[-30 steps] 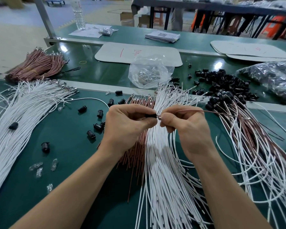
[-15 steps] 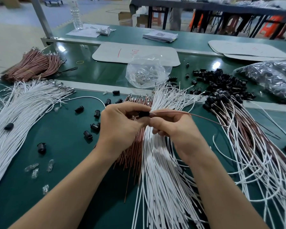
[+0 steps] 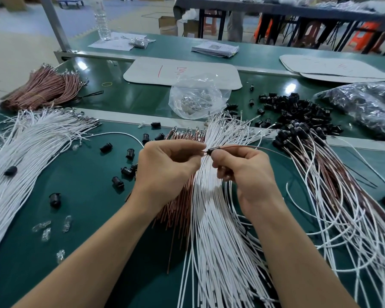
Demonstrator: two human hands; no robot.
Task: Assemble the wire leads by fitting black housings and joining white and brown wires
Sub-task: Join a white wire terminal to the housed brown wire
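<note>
Black housing (image 3: 211, 150) sits on a brown wire (image 3: 253, 147) — right hand (image 3: 242, 172) pinches it, left hand (image 3: 167, 165) pinches the wire's tip — above white wires (image 3: 209, 218) on the table (image 3: 87, 207).

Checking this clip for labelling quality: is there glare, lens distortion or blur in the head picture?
Head view: light glares in bright patches on the glossy green conveyor belt. The wide-angle lens bows straight edges such as the metal rail. The left hand, right hand and the black housing on the brown wire are sharp. The far background looks softer.
</note>
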